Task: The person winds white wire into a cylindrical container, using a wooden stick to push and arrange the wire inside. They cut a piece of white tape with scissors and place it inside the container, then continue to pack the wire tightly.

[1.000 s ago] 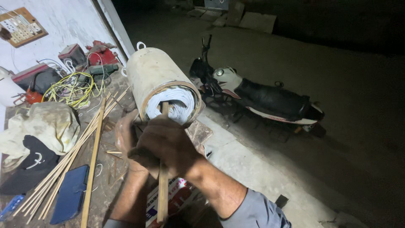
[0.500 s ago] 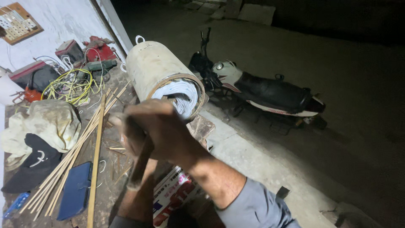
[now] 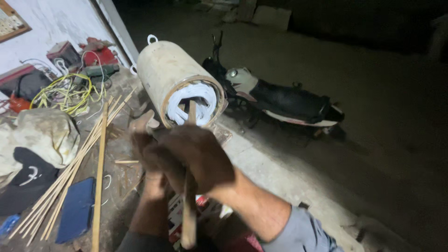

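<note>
The wooden stick (image 3: 189, 205) stands nearly upright in the middle of the view, its far tip reaching into the open mouth of the cylinder (image 3: 173, 74) and its near end hanging low by the bottom edge. We go from the left.

At far left we see a crumpled pale cloth (image 3: 44, 135) with a black cap (image 3: 25, 179) lying just near of it, and farther back a tangle of yellow wire (image 3: 65, 93) beside red tools (image 3: 95, 51) against the wall. To the right of the cloth a bundle of thin bamboo sticks (image 3: 70, 172) fans across the bench, with one thicker bamboo strip (image 3: 99, 182) laid over them and a dark blue flat case (image 3: 77, 210) on the near side.

Next comes our left hand (image 3: 147, 149), partly hidden behind the right one; its fingers look curled about the stick, though blur keeps us from telling the grip exactly. Our right hand (image 3: 198, 156) lies over it, fingers closed around the stick, the grey sleeve (image 3: 303, 231) trailing off toward the near right.

Just beyond the hands, the cylinder lies tilted on its side, pale and dusty, with white coiled bands (image 3: 198, 98) packed inside its rim. To the right, on the dark ground well apart from the bench, a scooter (image 3: 284, 100) lies.
</note>
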